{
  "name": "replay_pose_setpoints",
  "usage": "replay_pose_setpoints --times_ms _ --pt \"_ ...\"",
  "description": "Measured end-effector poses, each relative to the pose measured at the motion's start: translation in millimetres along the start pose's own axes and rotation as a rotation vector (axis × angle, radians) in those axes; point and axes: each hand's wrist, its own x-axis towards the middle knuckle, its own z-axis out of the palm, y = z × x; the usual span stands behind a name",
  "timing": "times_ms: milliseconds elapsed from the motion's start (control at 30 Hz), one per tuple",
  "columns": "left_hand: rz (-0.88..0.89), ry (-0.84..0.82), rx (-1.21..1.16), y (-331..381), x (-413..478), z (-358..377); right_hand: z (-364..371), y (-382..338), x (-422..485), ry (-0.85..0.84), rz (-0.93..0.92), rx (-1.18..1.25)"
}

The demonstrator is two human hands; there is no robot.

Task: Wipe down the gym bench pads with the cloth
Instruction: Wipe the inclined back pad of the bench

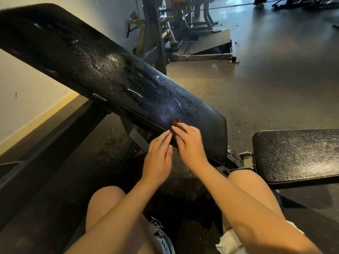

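The black back pad (113, 70) slopes up to the left, its surface covered in wet droplets and streaks. The black seat pad (297, 154) lies flat at the right. My left hand (158, 158) has straight fingers pointing at the back pad's lower side edge and holds nothing. My right hand (189, 142) rests its loosely bent fingers on the pad next to a small dark dent (176, 121), also holding nothing. A piece of white fabric (227, 241) shows under my right forearm; I cannot tell whether it is the cloth.
The bench's grey steel frame (135, 136) runs under the pads. My bare knees and a sneaker (161, 237) fill the bottom. A pale wall (27, 85) is at the left. Other gym machines (192, 33) stand on the dark rubber floor behind.
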Motion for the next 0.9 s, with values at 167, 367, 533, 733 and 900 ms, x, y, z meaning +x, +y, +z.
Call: replay_pose_setpoints --times_ms 167,367,533,733,900 --pt "-0.027 -0.025 -0.032 3.0 -4.8 9.0 -7.1 22.3 -21.9 0.067 0.256 -0.059" --pt "-0.06 -0.062 -0.128 21.3 -5.1 27.8 -2.3 7.8 -11.1 0.017 0.107 0.052" --pt "0.042 -0.184 -0.074 33.3 -21.5 55.9 -17.0 52.7 -59.9 0.132 0.266 -0.051" --pt "0.078 -0.267 -0.062 45.4 -27.7 73.7 -33.5 86.0 -79.1 0.156 0.592 -0.072" --pt "-0.002 -0.216 -0.143 49.3 -20.6 78.5 -28.6 52.4 -52.5 0.083 0.321 0.008"
